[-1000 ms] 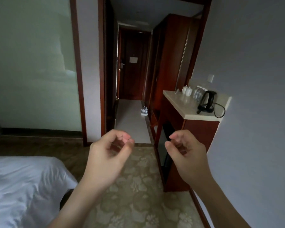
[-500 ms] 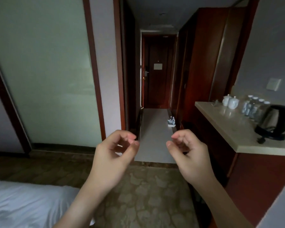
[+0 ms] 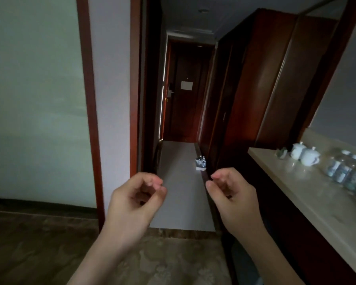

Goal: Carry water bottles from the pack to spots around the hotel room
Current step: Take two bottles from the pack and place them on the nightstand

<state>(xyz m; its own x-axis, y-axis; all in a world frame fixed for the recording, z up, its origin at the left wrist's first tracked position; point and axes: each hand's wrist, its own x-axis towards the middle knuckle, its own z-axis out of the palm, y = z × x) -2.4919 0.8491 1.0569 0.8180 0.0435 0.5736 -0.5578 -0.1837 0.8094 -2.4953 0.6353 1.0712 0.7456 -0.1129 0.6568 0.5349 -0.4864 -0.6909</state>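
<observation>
The pack (image 3: 201, 163) stands on the hallway floor (image 3: 179, 182) by the wardrobe (image 3: 255, 83), well beyond both hands. More bottles (image 3: 346, 169) stand on the bench (image 3: 308, 194) at right. Left hand (image 3: 132, 204) and right hand (image 3: 234, 200) are loosely curled, fingers (image 3: 155, 182) holding nothing

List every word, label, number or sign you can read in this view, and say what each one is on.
No text here is legible.
Notice on the room door: a pale rectangle, print too small to read.
Labels on the bottles on the counter: blurred, unreadable.
Bottles in the pack on the hallway floor: too far and small to read.
Lidded cups: no marking visible.
</observation>
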